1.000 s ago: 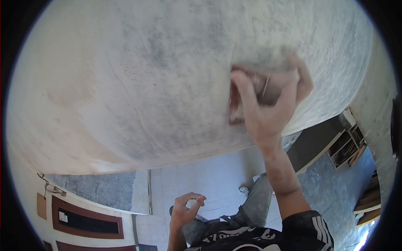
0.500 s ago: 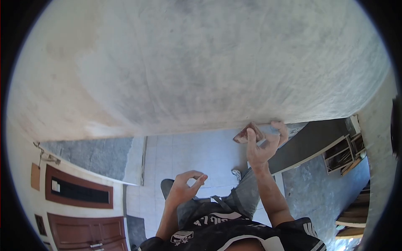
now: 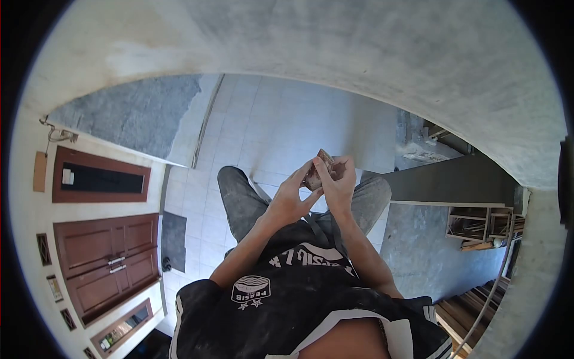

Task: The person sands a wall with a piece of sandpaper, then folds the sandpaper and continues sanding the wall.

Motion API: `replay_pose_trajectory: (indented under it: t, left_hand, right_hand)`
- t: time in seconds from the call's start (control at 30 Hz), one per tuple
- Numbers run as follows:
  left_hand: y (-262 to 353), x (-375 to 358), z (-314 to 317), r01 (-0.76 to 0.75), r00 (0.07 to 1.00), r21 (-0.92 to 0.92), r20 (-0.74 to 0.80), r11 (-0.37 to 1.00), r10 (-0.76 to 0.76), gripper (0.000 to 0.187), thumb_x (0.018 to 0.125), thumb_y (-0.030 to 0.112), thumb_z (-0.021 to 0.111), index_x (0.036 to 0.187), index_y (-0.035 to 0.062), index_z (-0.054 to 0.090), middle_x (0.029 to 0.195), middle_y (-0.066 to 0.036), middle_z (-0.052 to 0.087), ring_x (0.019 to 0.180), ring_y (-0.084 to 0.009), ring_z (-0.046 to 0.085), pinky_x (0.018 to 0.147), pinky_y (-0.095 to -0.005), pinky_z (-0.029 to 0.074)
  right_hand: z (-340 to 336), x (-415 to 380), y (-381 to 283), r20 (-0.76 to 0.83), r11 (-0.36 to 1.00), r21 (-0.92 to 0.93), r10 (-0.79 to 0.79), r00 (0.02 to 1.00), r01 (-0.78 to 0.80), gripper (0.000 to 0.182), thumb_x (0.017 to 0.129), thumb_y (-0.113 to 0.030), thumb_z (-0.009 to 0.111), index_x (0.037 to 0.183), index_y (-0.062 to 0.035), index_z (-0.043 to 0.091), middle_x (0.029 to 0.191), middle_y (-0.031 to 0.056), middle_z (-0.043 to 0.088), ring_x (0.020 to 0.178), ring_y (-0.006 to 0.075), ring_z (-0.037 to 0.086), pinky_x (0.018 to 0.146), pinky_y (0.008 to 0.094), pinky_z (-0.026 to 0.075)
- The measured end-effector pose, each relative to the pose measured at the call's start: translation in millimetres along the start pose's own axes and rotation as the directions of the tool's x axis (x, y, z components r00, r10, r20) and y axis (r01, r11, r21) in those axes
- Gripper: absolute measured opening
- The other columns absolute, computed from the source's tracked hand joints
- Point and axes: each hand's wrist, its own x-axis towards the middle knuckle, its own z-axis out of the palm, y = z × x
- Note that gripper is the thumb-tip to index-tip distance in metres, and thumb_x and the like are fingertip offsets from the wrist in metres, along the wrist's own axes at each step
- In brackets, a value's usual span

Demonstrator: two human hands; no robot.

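A small reddish-brown, dust-whitened piece that looks like folded sandpaper [image 3: 313,179] is between my two hands, in front of my lap. My left hand [image 3: 287,202] pinches its left side, the thumb below it and the fingers along its edge. On the other side, my right hand [image 3: 338,186] grips it with the thumb pressed on its near face and the fingers curled behind. Part of the piece is hidden by the fingers. Both hands are apart from the pale plastered surface [image 3: 359,48] that curves overhead.
Far below lies a white tiled floor [image 3: 287,113]. A grey ledge [image 3: 454,182] runs at the right, with a wooden rack [image 3: 478,224] and stacked boards [image 3: 472,311] near it. At the left are brown double doors [image 3: 107,263] and a hanging wire [image 3: 57,133].
My right hand has come down from the plastered surface with the sandpaper, and my left hand has risen to grip it too. The view has tilted downward.
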Motion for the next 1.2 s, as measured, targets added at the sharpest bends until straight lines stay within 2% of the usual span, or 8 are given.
replay_pose_trajectory:
  t: [0.2,0.3,0.43,0.6,0.83,0.93,1.0,1.2]
  left_hand:
    - [-4,0,-12,0.194,0.979,-0.03,0.066,0.981,-0.191,0.06,0.092,0.015,0.067,0.144,-0.0026,0.042,0.118,-0.022,0.065,0.109,-0.0283,0.067,0.095,-0.0371,0.054]
    - [1,1,-23,0.341,0.936,-0.103,0.129,0.934,-0.328,0.058,0.095,0.018,0.064,0.145,-0.0014,0.041,0.118,-0.02,0.066,0.107,-0.0246,0.067,0.093,-0.0346,0.054]
    - [-20,-1,-29,0.382,0.921,-0.215,0.167,0.899,-0.352,0.048,0.1,0.017,0.056,0.142,-0.0039,0.044,0.114,-0.014,0.067,0.102,-0.0177,0.066,0.087,-0.0326,0.054]
    - [-12,-2,-34,0.497,0.859,-0.468,0.143,0.731,-0.492,0.042,0.101,0.017,0.053,0.137,-0.0053,0.048,0.108,-0.015,0.067,0.097,-0.0167,0.065,0.09,-0.0328,0.052]
    - [-23,-5,-36,0.453,0.853,-0.605,0.079,0.655,-0.516,0.037,0.1,0.013,0.054,0.131,-0.007,0.052,0.114,-0.014,0.065,0.104,-0.0165,0.064,0.091,-0.0309,0.052]
    - [-20,-6,-39,0.499,0.813,-0.665,0.138,0.556,-0.565,0.036,0.098,0.011,0.057,0.129,-0.0074,0.054,0.112,-0.013,0.067,0.1,-0.0156,0.065,0.089,-0.0296,0.052]
    - [-15,-5,-38,0.513,0.817,-0.618,0.139,0.595,-0.56,0.036,0.097,0.01,0.059,0.128,-0.0075,0.054,0.109,-0.012,0.069,0.095,-0.0145,0.066,0.086,-0.0283,0.053]
    - [-28,-7,-30,0.51,0.836,-0.5,0.096,0.7,-0.54,0.036,0.096,0.01,0.063,0.126,-0.0076,0.054,0.101,-0.012,0.072,0.087,-0.0131,0.069,0.077,-0.0253,0.054]
  right_hand:
    - [-2,-3,1,0.24,0.99,0.115,0.049,0.97,-0.078,0.034,0.086,-0.022,0.079,0.101,-0.0019,0.055,0.087,0.0056,0.063,0.077,0.0116,0.062,0.063,0.0258,0.05]
    - [-10,0,-10,0.357,0.965,0.149,0.149,0.922,-0.213,0.026,0.092,-0.017,0.072,0.106,-0.0023,0.056,0.098,0.0061,0.064,0.089,0.0097,0.06,0.075,0.0245,0.048]
    - [-17,3,4,0.325,0.973,0.151,0.119,0.938,-0.176,0.03,0.095,-0.02,0.069,0.112,0.0014,0.058,0.106,0.0093,0.066,0.098,0.0126,0.061,0.083,0.0261,0.048]
    - [-21,4,10,0.278,0.964,0.128,0.19,0.942,-0.232,0.036,0.098,-0.023,0.064,0.118,0.0055,0.058,0.11,0.0145,0.066,0.1,0.0156,0.062,0.084,0.0274,0.051]
    - [-30,1,9,0.311,0.944,0.144,0.242,0.919,-0.297,0.035,0.1,-0.027,0.061,0.12,0.0022,0.058,0.111,0.0092,0.067,0.099,0.0139,0.063,0.082,0.0299,0.054]
    - [-30,0,9,0.318,0.925,0.15,0.29,0.903,-0.35,0.036,0.1,-0.027,0.06,0.121,0.0031,0.059,0.11,0.0101,0.067,0.098,0.0146,0.064,0.081,0.0304,0.055]
    - [-28,-2,11,0.329,0.913,0.157,0.311,0.892,-0.377,0.039,0.1,-0.027,0.06,0.122,0.0047,0.059,0.111,0.0129,0.067,0.098,0.0164,0.065,0.08,0.0311,0.056]
    - [-25,-6,16,0.365,0.961,0.037,0.241,0.899,-0.273,0.034,0.098,-0.018,0.063,0.124,0.0033,0.058,0.11,0.0086,0.067,0.1,0.0133,0.064,0.084,0.0287,0.053]
